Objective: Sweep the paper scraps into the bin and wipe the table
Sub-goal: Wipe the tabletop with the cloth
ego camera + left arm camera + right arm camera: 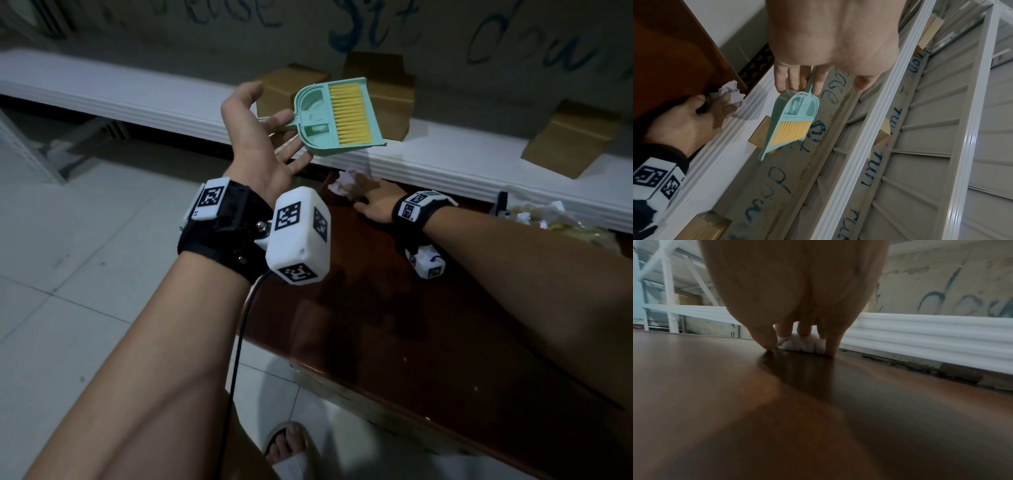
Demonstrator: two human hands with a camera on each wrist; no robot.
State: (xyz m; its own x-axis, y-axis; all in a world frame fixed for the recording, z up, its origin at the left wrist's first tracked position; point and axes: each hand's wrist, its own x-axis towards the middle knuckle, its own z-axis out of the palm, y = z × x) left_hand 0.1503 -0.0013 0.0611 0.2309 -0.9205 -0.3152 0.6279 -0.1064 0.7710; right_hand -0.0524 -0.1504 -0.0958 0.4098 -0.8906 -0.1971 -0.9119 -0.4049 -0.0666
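A mint-green dustpan [318,116] with a yellow-bristled brush clipped inside it hangs over the white ledge. Its thin handle lies across the straight fingers of my left hand [274,140], which is palm up with no finger curled round it. In the left wrist view the dustpan [791,123] tilts down past the fingertips [818,84]. My right hand [373,202] presses a crumpled white tissue [342,183] onto the far left corner of the brown table [411,325], with its fingers curled over the wad [803,344].
A long white ledge [137,96] runs behind the table and carries cardboard boxes [575,137]. A bag holding paper scraps [555,222] sits at the right, by the table's far edge. Tiled floor [68,274] lies to the left. My slippered foot [291,442] is below.
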